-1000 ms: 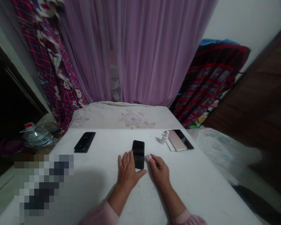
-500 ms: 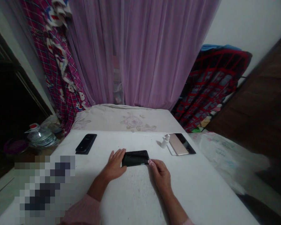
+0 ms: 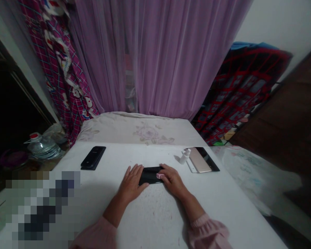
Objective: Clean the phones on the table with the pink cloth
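A black phone [image 3: 149,176] lies flat on the white table [image 3: 155,218], its long side running left to right. My left hand [image 3: 131,181] rests at its left end, thumb along the near edge and fingers over the far corner. With bent fingers, my right hand [image 3: 173,180] presses a small pink cloth [image 3: 160,176] onto the right part of the screen and covers that end. Right of the hands stand a small white spray bottle [image 3: 185,156] and several overlapping phones [image 3: 200,159], one of them rose gold.
Dark phones [image 3: 93,158] lie at the table's left side. A large water bottle [image 3: 43,145] stands beyond the left edge. Purple curtains [image 3: 166,62] hang behind the table. A pixelated patch hides the lower left. Plastic sheeting [image 3: 256,173] lies right of the table.
My right hand has moved from the phone's right edge onto its screen with the pink cloth. My left hand has shifted slightly right, further over the phone's left end.
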{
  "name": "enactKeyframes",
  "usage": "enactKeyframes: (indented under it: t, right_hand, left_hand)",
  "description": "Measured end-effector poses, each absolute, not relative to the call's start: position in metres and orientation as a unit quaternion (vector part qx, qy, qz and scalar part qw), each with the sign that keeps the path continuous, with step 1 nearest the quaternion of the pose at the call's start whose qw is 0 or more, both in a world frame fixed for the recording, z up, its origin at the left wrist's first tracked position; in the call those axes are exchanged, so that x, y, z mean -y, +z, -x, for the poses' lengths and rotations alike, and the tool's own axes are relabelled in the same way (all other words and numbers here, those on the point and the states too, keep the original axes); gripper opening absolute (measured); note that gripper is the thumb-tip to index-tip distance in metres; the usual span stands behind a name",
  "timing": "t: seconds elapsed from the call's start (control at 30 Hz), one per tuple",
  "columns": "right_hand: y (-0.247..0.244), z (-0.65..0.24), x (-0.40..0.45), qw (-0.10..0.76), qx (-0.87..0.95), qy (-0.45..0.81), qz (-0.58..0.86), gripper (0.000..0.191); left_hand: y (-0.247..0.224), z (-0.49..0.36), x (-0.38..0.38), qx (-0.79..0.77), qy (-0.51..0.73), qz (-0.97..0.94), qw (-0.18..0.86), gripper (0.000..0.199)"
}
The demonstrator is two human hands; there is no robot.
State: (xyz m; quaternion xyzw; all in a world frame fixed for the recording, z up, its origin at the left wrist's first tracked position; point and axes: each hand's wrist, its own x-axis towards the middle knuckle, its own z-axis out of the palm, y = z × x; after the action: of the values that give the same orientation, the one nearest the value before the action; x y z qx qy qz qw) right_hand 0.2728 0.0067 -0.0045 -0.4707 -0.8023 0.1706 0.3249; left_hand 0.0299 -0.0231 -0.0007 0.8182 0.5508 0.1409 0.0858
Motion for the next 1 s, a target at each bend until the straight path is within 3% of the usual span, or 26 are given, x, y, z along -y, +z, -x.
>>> enactKeyframes:
  t: [0.27, 0.6, 1.0]
  right_hand:
    - [0.004, -0.26, -0.033, 0.363, 0.766, 0.198, 0.492, 0.02]
    - [-0.003, -0.283, 0.004, 0.289, 0.822, 0.179, 0.457, 0.021]
    - [0.007, -0.257, -0.034, 0.305, 0.778, 0.158, 0.526, 0.024]
  left_hand:
    - [-0.002, -0.031, 0.024, -0.546, 0.16, -0.819, 0.076, 0.062]
    - [-0.003, -0.031, 0.024, -0.544, 0.162, -0.82, 0.078, 0.061]
    - [0.003, -0.031, 0.025, -0.547, 0.153, -0.817, 0.098, 0.061]
